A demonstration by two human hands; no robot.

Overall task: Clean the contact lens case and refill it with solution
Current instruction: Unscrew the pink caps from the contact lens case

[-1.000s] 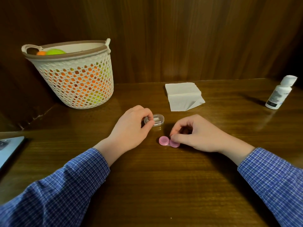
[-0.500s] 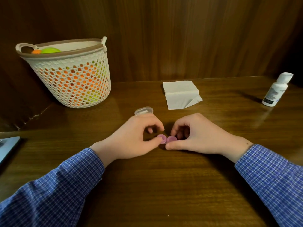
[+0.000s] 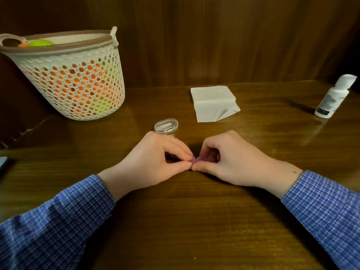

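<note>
Between our hands, head view: the pink lens case (image 3: pixel 196 159) lies on the worktop (image 3: pixel 194 221), long axis left-right, equally near both. Left hand (image 3: pixel 153 162) pinches its left end, right hand (image 3: pixel 228 158) its right end, fingers curled, thumbs nearly touching. Solution bottle (image 3: pixel 334 96) stands well apart, far right.

Left hand (image 3: pixel 153 162) and right hand (image 3: pixel 229 160) pinch, thumbs touching.

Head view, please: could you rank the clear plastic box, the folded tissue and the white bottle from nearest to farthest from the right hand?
From the right hand:
1. Clear plastic box, just beyond, to the left.
2. Folded tissue, farther back, near the wall.
3. White bottle, far right.
</note>
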